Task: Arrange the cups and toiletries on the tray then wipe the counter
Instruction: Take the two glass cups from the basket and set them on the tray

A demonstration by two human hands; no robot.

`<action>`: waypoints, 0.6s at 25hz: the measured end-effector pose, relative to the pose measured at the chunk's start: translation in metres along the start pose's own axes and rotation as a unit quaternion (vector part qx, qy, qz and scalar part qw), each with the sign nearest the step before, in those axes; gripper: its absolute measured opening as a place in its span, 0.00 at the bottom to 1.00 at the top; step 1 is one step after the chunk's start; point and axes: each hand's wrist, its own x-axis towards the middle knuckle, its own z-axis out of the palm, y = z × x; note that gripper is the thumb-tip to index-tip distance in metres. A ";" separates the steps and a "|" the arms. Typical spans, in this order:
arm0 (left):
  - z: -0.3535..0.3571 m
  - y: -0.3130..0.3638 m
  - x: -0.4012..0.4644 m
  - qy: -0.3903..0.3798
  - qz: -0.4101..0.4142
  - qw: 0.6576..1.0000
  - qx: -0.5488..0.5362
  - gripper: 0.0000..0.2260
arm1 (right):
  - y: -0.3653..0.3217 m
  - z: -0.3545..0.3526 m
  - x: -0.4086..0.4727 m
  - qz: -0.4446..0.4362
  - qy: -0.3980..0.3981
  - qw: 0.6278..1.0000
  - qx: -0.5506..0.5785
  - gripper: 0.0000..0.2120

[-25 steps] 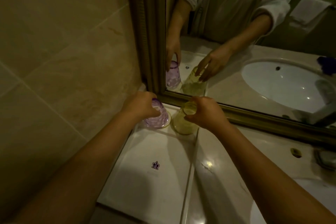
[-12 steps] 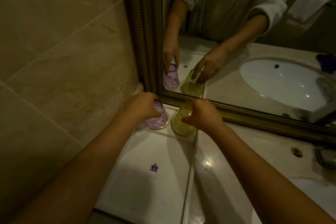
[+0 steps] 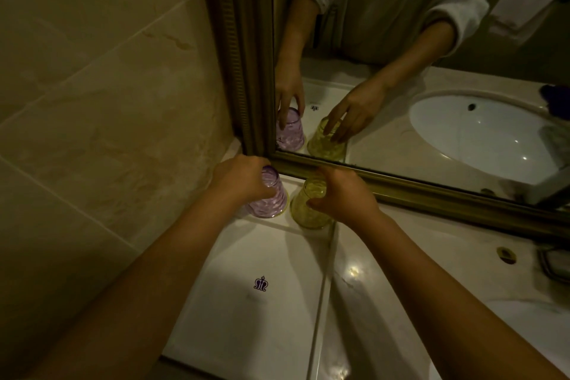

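A purple glass cup (image 3: 271, 202) stands upside down at the far end of the white tray (image 3: 246, 311), close to the mirror frame. My left hand (image 3: 239, 180) is wrapped around its upturned base. Beside it, near the tray's right edge, a yellow glass cup (image 3: 307, 210) also stands inverted, and my right hand (image 3: 340, 196) grips it from the right. The tray bears a small purple crown logo (image 3: 261, 283). No toiletries are in view.
A framed mirror (image 3: 401, 185) runs along the back of the marble counter (image 3: 385, 302) and reflects my hands and the sink. A tiled wall (image 3: 108, 102) closes the left side. A metal fitting (image 3: 552, 265) sits at the far right.
Both hands stay on their cups; the cups have barely shifted at the tray's far end. The view has drifted slightly.
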 end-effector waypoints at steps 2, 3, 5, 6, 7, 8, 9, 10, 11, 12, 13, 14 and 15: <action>0.008 -0.005 -0.003 0.009 -0.012 0.999 -0.036 0.32 | 0.004 0.005 -0.003 -0.009 0.017 1.000 0.016 0.30; 0.015 -0.007 -0.007 0.024 -0.026 0.995 -0.095 0.37 | 0.007 0.010 -0.006 -0.005 0.037 0.998 0.046 0.34; 0.035 -0.005 -0.023 0.087 -0.070 0.955 -0.275 0.45 | 0.013 0.022 -0.021 0.026 0.097 0.986 0.131 0.41; 0.047 -0.003 -0.032 0.122 -0.087 0.932 -0.331 0.46 | 0.015 0.029 -0.028 0.045 0.123 0.979 0.154 0.43; 0.057 0.000 -0.038 0.147 -0.096 0.921 -0.349 0.44 | 0.017 0.037 -0.033 0.060 0.138 0.976 0.154 0.43; 0.066 0.001 -0.042 0.165 -0.094 0.922 -0.338 0.42 | 0.019 0.045 -0.037 0.072 0.140 0.977 0.141 0.43; 0.073 0.001 -0.043 0.180 -0.084 0.930 -0.310 0.38 | 0.021 0.052 -0.038 0.083 0.133 0.979 0.128 0.42; 0.076 0.001 -0.044 0.195 -0.074 0.933 -0.293 0.34 | 0.022 0.056 -0.037 0.094 0.123 0.980 0.123 0.40; 0.077 0.000 -0.044 0.206 -0.069 0.929 -0.300 0.31 | 0.022 0.059 -0.036 0.101 0.118 0.980 0.127 0.39; 0.078 -0.002 -0.044 0.209 -0.069 0.920 -0.323 0.29 | 0.022 0.061 -0.033 0.104 0.117 0.978 0.136 0.37; 0.077 -0.005 -0.043 0.204 -0.073 0.913 -0.346 0.29 | 0.022 0.063 -0.031 0.102 0.118 0.977 0.148 0.35; 0.077 -0.007 -0.043 0.199 -0.076 0.908 -0.360 0.30 | 0.022 0.064 -0.030 0.097 0.120 0.975 0.161 0.34; 0.078 -0.009 -0.044 0.199 -0.078 0.906 -0.365 0.30 | 0.021 0.065 -0.029 0.093 0.122 0.973 0.171 0.34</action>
